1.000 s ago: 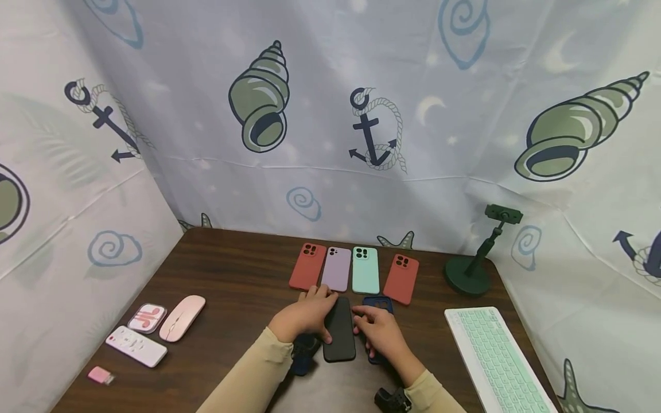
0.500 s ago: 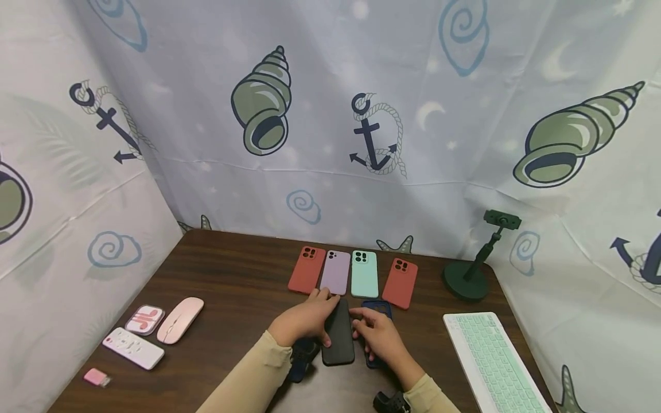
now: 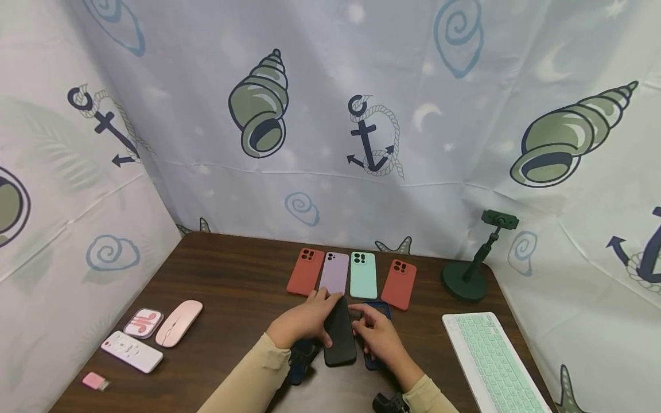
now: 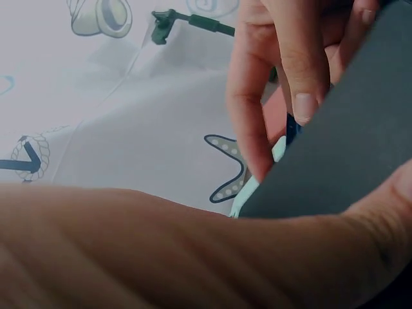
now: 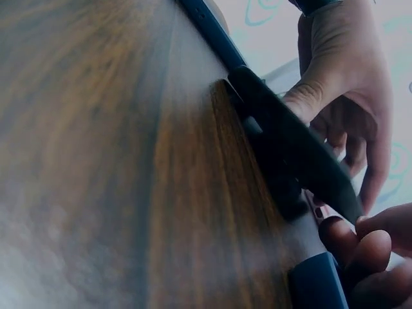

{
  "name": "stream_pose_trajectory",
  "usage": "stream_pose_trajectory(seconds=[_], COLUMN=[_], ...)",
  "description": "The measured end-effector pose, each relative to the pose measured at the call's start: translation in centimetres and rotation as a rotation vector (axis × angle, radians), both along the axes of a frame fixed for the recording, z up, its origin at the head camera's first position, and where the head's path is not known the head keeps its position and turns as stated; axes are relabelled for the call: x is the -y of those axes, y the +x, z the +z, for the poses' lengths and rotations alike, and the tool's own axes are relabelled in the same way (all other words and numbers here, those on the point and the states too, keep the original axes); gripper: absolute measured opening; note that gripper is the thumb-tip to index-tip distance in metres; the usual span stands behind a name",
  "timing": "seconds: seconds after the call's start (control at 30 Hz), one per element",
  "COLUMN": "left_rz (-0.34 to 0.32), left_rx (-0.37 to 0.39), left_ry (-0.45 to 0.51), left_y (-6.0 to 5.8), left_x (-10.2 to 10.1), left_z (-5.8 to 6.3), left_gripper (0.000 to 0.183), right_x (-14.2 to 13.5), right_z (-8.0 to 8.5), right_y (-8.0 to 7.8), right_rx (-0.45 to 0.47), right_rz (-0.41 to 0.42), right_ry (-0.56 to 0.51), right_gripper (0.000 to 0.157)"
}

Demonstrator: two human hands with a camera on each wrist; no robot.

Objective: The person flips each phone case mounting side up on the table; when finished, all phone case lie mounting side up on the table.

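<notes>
A black phone (image 3: 339, 335) lies in front of the person, raised and tilted off the table in the right wrist view. The left hand (image 3: 304, 321) grips it, thumb on the near left side and fingers at the far end. At its upper right edge, the right hand (image 3: 379, 332) pinches the phone with its fingertips (image 5: 373, 241). Beneath the right hand lies a dark blue phone case (image 3: 379, 307), partly covered. Another dark blue case (image 3: 299, 370) sits under the left wrist, mostly hidden. A dark shape under the phone is too dim to tell.
Behind the hands lie red (image 3: 306, 272), lilac (image 3: 334, 272), mint (image 3: 364, 275) and second red (image 3: 399, 284) phone cases. At left are a pink mouse (image 3: 179, 323), an earphone box (image 3: 143, 323), a remote (image 3: 132, 351) and a USB stick (image 3: 95, 381). Right: keyboard (image 3: 490, 361), green camera stand (image 3: 465, 281).
The phone has tipped slightly, its far end shifting a little under the left fingers. Both hands keep nearly the same place; the head view has drifted slightly.
</notes>
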State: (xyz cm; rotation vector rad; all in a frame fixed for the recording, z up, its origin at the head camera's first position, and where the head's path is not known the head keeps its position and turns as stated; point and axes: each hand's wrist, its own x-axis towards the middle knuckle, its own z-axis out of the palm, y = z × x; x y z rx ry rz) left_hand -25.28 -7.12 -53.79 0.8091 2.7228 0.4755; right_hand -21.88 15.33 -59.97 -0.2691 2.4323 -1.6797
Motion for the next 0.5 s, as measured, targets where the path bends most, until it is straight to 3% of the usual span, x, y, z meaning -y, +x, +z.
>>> stream_pose_trajectory(seconds=[0.33,0.5], left_rz=[0.007,0.002], left_rx=[-0.043,-0.02], left_ry=[0.036,0.049], left_y=[-0.4,-0.16], left_x=[-0.34,-0.37], left_z=[-0.29,-0.39], left_gripper=[0.118,0.117], right_x=[-0.25,-0.4], right_z=[0.42,0.26], right_y=[-0.36,-0.07], right_rx=[-0.035,-0.01], right_rz=[0.014,0.019], right_ry=[-0.099,-0.137], right_gripper=[0.035,0.035])
